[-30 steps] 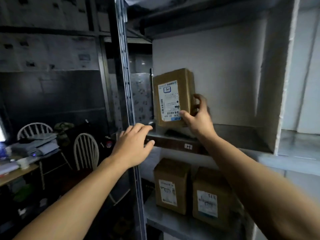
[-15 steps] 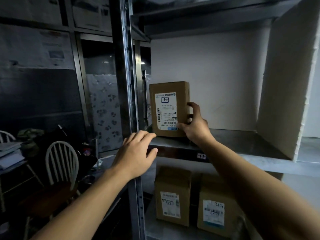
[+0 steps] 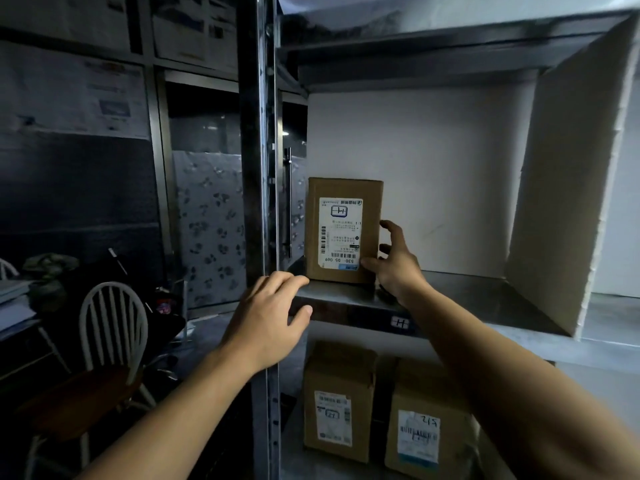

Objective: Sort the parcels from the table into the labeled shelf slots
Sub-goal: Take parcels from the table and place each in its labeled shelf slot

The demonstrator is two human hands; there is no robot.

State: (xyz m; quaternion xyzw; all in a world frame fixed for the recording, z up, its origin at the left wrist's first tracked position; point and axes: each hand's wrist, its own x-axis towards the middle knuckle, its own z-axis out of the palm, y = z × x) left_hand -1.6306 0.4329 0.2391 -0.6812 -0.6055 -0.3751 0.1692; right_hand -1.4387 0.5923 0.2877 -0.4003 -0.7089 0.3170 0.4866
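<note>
Parcel with the H mark (image 3: 344, 230): stands upright on the steel shelf board (image 3: 467, 292), at the 9 o'clock end of the slot, label facing out.
Slot tag (image 3: 399, 322): sits on the front lip of the board, at 5 o'clock from the parcel; it shows the same H mark, so the slot seems correct.
Right hand (image 3: 394, 261): at 4 o'clock of the parcel, fingers spread and loose. The thumb touches the lower front face and the fingers lie just beside the right side. It looks like a release, not a firm grip.
Left hand (image 3: 266, 320): relaxed and holds nothing, at the front corner of the board, in front of the metal upright (image 3: 258, 168). Whether it touches the steel cannot be told.
Done: this parcel appears placed. Two labelled parcels (image 3: 339, 400) (image 3: 426, 420) stand side by side on the shelf below, at 6 o'clock.
Left to do: the table is not clearly in view, so how many parcels wait cannot be told.
Edges: the parcel is near the front lip and close to the upright at 9 o'clock; a small push toward 12 o'clock would probably make it safer.
Open room: the slot is free from the parcel toward 3 o'clock, up to the white divider panel (image 3: 568, 174). The upper shelf (image 3: 433, 50) is well above the parcel. The right arm can probably withdraw toward 5 o'clock without obstacle.
</note>
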